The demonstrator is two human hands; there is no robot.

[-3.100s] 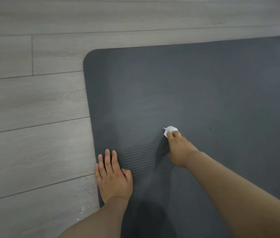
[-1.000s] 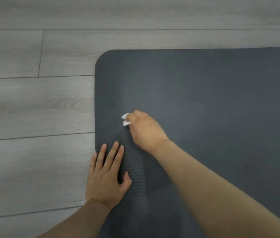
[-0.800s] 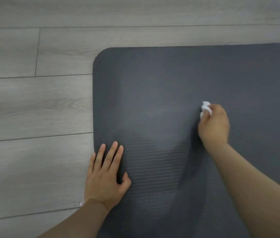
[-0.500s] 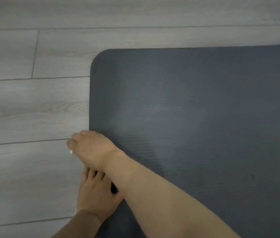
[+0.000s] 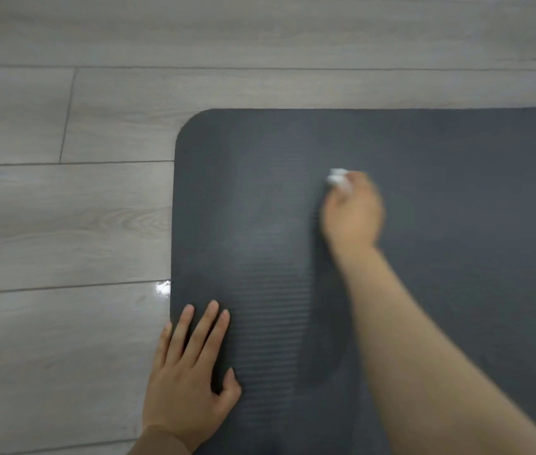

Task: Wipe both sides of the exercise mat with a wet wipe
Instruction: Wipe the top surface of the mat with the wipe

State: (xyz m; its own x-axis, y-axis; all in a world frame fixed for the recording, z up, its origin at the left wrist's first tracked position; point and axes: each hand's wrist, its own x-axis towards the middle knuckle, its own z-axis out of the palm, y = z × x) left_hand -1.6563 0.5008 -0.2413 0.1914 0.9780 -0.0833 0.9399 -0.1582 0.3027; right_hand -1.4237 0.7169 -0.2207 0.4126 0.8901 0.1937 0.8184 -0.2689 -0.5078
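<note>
**Wiping stroke returned to mid-mat; upper face still in progress**

The right hand (image 5: 352, 208) has been carried back from the mat's left edge, where it lay half a second ago across the left hand, to the middle of the exercise mat (image 5: 440, 257); the stroke is thus seen to run side to side across this end. The wet wipe (image 5: 337, 177) is bunched and gripped in the curled fingers of the right hand, its white folds showing at the fingertips and pressed against the mat surface; the hand is blurred by motion, so finer detail cannot be told. The left hand (image 5: 188, 372) has not been shifted; it is laid flat, fingers straight and released, on the mat's near-left edge, partly over the floor (image 5: 63, 224), holding the mat down. The mat lies flat on the floor, one rounded corner in view; a paler sheen is noted between the hands, judged to be dampness. Only the upper face is judged under treatment; the underside has not yet been turned up.
</note>
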